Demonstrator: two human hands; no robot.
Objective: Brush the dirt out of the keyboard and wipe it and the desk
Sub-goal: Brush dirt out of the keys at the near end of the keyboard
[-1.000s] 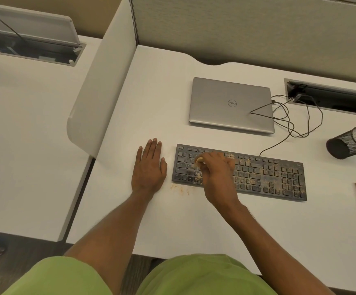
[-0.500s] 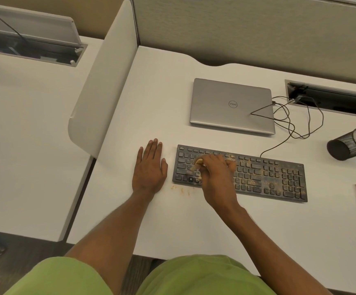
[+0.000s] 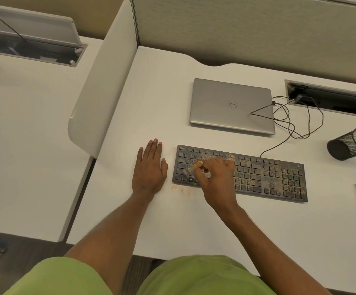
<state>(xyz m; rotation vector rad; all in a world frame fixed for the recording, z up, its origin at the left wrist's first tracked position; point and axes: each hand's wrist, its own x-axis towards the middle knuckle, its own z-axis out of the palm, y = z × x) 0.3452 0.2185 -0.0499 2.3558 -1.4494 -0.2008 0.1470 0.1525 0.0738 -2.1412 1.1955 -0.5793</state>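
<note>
Brushing step: the right hand (image 3: 217, 177) grips a small brush (image 3: 194, 166) in curled fingers over the left end of the keyboard (image 3: 268, 177). The left hand (image 3: 149, 171) lies flat, fingers straight, just left of the keyboard. Next, probably sweep rightward, where grit lies thick.

Dusty black keyboard (image 3: 268, 177) on white desk (image 3: 162, 103), wooden brush (image 3: 194, 166) on keys

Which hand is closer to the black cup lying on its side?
Right. The right hand, gripping a brush over the keyboard, is left of the cup. The left hand lies flat on the desk beyond the keyboard, farther away.
</note>
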